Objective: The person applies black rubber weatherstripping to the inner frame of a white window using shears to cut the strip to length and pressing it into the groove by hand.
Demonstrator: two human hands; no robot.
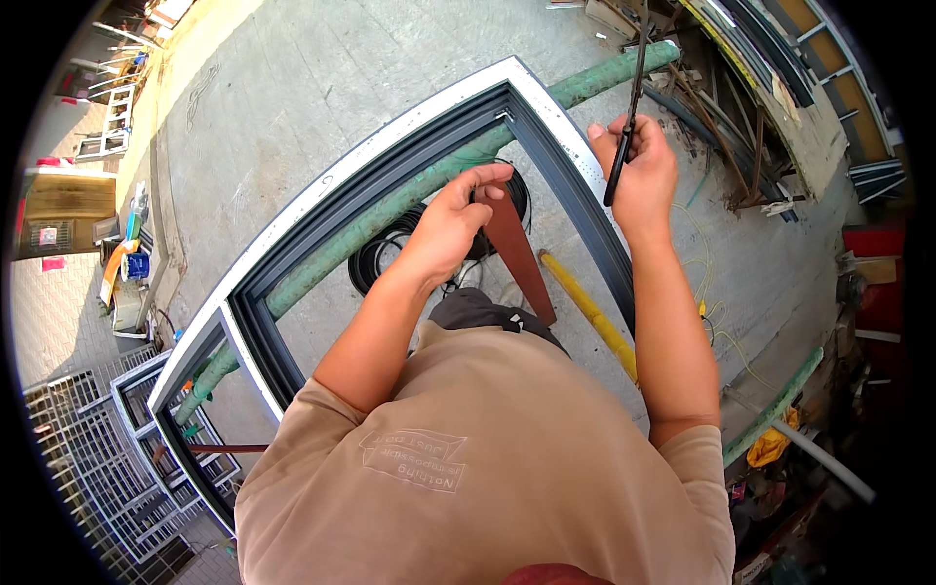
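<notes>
A large window frame [325, 185], white outside with dark grey grooved inner edges, lies in front of me across a green pipe [370, 222]. My right hand [639, 171] is closed around a long, thin black strip or rod [637, 83] above the frame's right side. It runs up past the top of the view; its exact kind is unclear. My left hand [450, 222] is over the frame's opening, fingers curled toward the thumb; whatever they may pinch is hidden. Just below those fingers stands a reddish-brown flat bar [519, 255].
Coiled black cable [363, 269] lies on the concrete floor inside the frame. A yellow pipe [590, 310] slants near my legs. Scrap metal strips [726, 127] are heaped at far right. Metal gratings [83, 429] lie at left, and another green beam [775, 405] is at right.
</notes>
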